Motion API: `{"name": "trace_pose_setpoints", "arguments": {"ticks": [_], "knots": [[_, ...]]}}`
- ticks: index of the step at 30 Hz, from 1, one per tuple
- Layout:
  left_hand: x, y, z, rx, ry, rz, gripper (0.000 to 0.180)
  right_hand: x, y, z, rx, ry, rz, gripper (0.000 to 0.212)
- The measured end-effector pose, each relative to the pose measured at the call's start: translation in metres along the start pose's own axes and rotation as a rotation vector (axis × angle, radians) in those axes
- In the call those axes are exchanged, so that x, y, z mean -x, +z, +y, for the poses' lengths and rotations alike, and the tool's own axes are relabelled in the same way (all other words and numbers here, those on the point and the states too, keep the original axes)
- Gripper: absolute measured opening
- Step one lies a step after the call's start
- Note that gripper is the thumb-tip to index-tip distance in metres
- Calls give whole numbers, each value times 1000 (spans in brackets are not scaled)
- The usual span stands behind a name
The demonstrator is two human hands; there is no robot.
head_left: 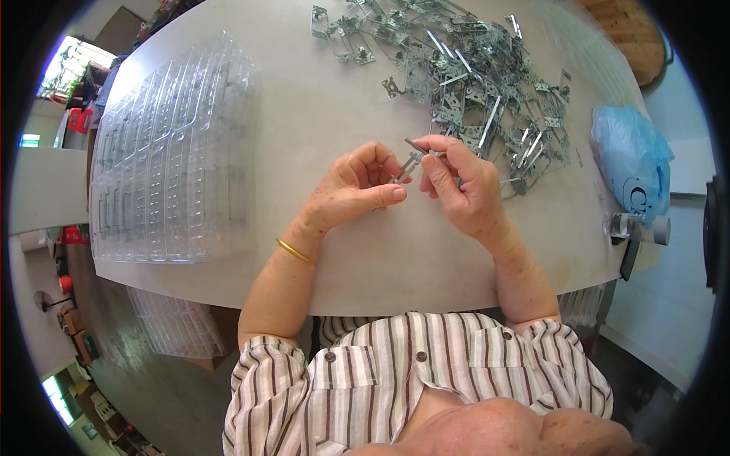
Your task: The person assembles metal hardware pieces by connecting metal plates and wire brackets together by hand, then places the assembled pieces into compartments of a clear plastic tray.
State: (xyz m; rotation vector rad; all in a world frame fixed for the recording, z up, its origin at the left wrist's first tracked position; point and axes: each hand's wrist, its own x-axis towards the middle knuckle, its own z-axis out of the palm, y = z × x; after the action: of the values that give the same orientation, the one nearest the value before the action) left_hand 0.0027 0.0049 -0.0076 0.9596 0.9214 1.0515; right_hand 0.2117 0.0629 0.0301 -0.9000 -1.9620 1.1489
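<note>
Over the middle of the table, both hands meet at a small metal bracket [405,169]. My left hand [356,185], with a gold bangle [295,251] on its wrist, pinches the bracket between thumb and fingers. From the other side my right hand [465,180] closes thumb and forefinger on a thin metal strip [416,146] by the bracket's upper end. Whether the two pieces are joined cannot be made out. Just beyond the right hand begins a loose heap of similar metal brackets [464,83].
A stack of clear plastic trays [173,152] covers the table's left side. At the right edge lie a blue plastic bag [631,159] and a clear bottle [627,226]. A round wooden stool [625,38] stands beyond the far right edge. More clear trays [173,323] sit below the table.
</note>
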Motion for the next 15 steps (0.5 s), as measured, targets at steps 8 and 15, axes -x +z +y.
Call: {"name": "trace_pose_setpoints", "arguments": {"ticks": [8, 15], "knots": [[1, 3, -2, -165, 61, -23, 41, -2, -11, 1, -44, 92, -32, 9], [1, 9, -1, -308, 55, -127, 51, -2, -12, -1, -332, 152, 51, 7]]}}
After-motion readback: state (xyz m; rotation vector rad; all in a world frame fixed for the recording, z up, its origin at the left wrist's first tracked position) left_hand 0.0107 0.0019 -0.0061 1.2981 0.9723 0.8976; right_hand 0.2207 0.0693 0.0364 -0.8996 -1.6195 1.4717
